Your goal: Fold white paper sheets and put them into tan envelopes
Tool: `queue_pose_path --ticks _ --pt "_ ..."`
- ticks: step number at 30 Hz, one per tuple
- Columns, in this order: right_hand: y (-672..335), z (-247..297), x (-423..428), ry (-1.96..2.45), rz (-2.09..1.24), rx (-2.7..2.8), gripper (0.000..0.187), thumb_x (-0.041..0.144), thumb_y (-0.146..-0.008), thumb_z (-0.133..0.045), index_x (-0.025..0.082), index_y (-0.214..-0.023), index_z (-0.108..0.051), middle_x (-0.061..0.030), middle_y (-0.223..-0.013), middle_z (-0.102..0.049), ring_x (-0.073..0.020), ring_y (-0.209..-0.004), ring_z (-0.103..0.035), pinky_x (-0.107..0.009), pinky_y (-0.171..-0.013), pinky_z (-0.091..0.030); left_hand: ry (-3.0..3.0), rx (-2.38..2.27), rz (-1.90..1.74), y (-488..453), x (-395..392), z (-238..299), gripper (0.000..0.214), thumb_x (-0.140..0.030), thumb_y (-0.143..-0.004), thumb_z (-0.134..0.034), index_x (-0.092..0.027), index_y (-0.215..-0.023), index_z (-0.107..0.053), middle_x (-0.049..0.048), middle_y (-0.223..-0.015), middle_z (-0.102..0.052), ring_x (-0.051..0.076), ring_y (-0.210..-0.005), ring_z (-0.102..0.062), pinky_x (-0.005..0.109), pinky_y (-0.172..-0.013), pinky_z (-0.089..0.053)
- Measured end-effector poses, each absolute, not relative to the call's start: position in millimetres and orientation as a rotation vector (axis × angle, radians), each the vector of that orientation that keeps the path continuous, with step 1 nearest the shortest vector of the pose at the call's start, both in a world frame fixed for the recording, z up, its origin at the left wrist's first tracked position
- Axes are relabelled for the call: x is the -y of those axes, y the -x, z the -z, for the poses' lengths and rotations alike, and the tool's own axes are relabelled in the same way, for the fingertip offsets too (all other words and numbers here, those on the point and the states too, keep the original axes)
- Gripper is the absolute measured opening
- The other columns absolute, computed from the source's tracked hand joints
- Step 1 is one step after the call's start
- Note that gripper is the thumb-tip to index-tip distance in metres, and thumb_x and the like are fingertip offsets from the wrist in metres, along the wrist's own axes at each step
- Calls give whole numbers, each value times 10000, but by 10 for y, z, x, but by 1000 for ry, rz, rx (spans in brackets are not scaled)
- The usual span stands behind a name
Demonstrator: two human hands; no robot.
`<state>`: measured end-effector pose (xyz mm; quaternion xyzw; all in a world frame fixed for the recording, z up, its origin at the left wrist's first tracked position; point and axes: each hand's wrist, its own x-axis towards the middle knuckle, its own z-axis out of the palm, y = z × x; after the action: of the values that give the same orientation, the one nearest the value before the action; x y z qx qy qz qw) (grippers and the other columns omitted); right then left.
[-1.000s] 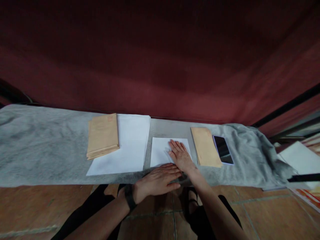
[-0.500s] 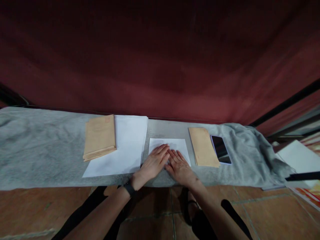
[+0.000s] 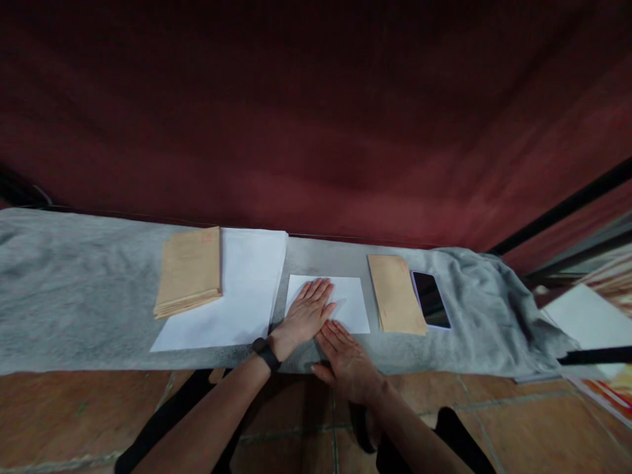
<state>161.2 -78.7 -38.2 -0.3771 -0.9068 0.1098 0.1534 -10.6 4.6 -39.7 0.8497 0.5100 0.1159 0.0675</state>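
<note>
My left hand (image 3: 306,309) lies flat and open on a folded white sheet (image 3: 348,304) in the middle of the grey-covered table (image 3: 74,296). A black band is on that wrist. My right hand (image 3: 345,359) rests open with fingers stretched out at the near edge of the sheet, close to the table's front edge, holding nothing. Left of the sheet lies a stack of white paper (image 3: 237,296) with a pile of tan envelopes (image 3: 188,270) on it. To the right lies a tan envelope (image 3: 395,293).
A dark phone (image 3: 430,299) lies right of the single envelope. The grey cloth bunches at the table's right end (image 3: 498,303). A dark red curtain hangs behind. White sheets (image 3: 587,322) lie at the far right. Tiled floor shows below.
My left hand has moved from the sheet's near edge up onto the sheet. My right hand has slid back from the sheet toward the table's front edge.
</note>
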Motion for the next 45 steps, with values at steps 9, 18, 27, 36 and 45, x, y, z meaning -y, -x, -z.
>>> queue_pose_path --ticks 9,18,27,36,45 --pt "-1752 218 799 933 -518 2598 534 417 -1007 -508 153 -1472 -488 -121 -1508 -520 -232 -1422 -455 -450 -1222 -342 -2547 -1713 -378 96 -109 441 568 -418 -1039 -283 -138 -1516 -413 115 -1600 -386 239 -1504 -312 472 -1245 -208" --pt "-1832 164 693 1039 -731 2354 374 366 -1046 -425 250 -1329 -639 -39 -1337 -678 -175 -1271 -602 -370 -1125 -472 -2454 -1944 -466 195 -64 462 617 -418 -1035 -256 -48 -1511 -388 192 -1587 -376 280 -1509 -295 482 -1239 -237" --pt "-1795 301 358 1450 -416 2224 567 446 -1074 -263 173 -1565 -339 -95 -1606 -374 -209 -1501 -315 -449 -1218 -344 -2571 -1642 -569 1 147 497 567 -279 -1010 -293 -66 -1534 -336 189 -1586 -388 269 -1518 -269 513 -1234 -267" --pt "-1544 511 131 1534 -165 2257 563 422 -1078 -239 143 -1550 -370 -129 -1588 -393 -242 -1493 -333 -487 -1222 -297 -2521 -1798 -425 29 54 544 564 -237 -991 -279 -25 -1502 -391 198 -1596 -358 274 -1511 -280 488 -1248 -223" --pt "-1686 647 54 1703 34 2149 595 427 -1068 -291 73 -1542 -362 -200 -1595 -352 -312 -1478 -352 -518 -1190 -314 -2396 -2029 -517 214 11 522 621 -386 -1021 -257 -31 -1515 -382 203 -1574 -389 294 -1498 -313 499 -1231 -249"
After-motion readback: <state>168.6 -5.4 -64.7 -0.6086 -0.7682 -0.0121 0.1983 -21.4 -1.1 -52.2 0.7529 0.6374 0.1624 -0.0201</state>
